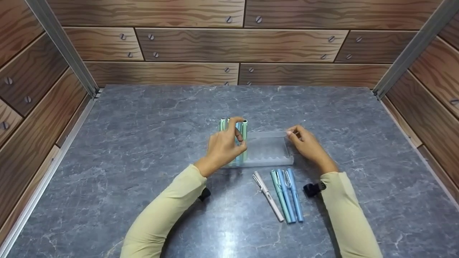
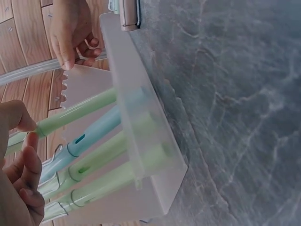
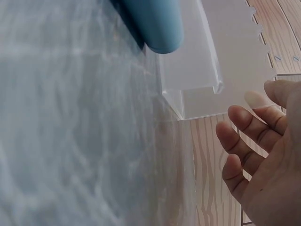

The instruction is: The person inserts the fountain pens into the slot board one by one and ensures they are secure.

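Observation:
A clear frosted pen stand with notched edges stands mid-table. Several capped pens lean side by side in its left part, light green pens and one light blue pen. My left hand is at the rightmost green pen, its thumb and a finger pinching the upper end; the pen's lower end rests in the stand's front trough. At the stand's back right corner, my right hand pinches the edge between thumb and fingertip. The other right fingers curl loosely below the panel.
In front of the stand, a pale pen lies apart from a teal pen and two blue pens lying close together. Wood-patterned walls surround the grey marbled table at the back and sides.

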`<state>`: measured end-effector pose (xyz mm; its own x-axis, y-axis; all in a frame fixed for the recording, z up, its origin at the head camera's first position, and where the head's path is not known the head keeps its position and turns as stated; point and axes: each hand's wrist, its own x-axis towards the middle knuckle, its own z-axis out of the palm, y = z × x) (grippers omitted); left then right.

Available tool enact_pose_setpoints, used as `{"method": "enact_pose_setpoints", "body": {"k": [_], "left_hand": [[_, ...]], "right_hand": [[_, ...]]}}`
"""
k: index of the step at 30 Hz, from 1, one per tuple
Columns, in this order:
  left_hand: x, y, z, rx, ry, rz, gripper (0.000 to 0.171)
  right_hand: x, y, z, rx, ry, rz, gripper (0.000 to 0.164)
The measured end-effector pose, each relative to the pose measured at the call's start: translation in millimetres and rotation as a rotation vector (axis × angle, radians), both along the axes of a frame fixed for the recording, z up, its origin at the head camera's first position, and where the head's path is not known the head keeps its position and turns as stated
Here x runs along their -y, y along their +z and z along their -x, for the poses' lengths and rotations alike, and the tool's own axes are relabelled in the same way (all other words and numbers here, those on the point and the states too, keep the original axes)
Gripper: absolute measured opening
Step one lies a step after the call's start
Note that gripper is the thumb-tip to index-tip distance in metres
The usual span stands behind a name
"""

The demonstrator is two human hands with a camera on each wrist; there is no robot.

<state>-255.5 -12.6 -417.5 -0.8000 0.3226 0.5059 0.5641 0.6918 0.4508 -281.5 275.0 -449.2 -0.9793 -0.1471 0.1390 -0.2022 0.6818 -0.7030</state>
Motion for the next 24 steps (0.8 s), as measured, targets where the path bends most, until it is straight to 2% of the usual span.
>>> {"method": "enact_pose_setpoints", "body": {"k": [10,24], "left_hand": [[-3.1,-2.6,0.7,0.009,-0.016,0.031,0.054],[-6.3,-3.3,1.8,0.074,-0.012,0.041,0.056]], "right_hand": [[0.6,-1.0,0.8,-0.004,-0.002,0.014,0.026],[0.6,-1.2,0.5,-0.008,0.004,0.018,0.026]]}}
